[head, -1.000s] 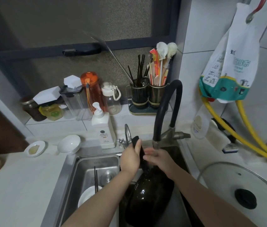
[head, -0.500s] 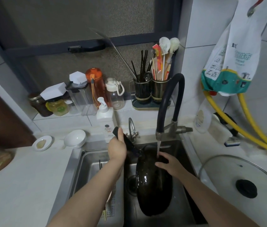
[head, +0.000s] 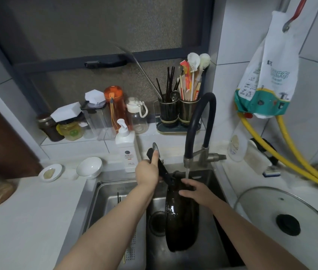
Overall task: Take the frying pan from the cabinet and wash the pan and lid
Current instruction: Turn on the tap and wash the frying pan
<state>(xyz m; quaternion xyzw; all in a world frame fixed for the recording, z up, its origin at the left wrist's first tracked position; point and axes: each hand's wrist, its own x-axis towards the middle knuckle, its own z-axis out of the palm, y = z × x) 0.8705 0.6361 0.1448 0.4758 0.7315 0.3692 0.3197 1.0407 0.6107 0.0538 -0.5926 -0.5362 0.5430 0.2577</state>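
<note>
Rinsing step, pan tilted on edge in the sink under the running tap. Left hand wrapped round the handle; right hand fingers spread flat, rubbing the pan. Next, probably: turning the pan, then fetching the lid off the worktop.

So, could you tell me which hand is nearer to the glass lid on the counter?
Right. The right hand rests on the frying pan in the sink, just left of the glass lid; the left hand grips the pan's handle, farther left.
</note>
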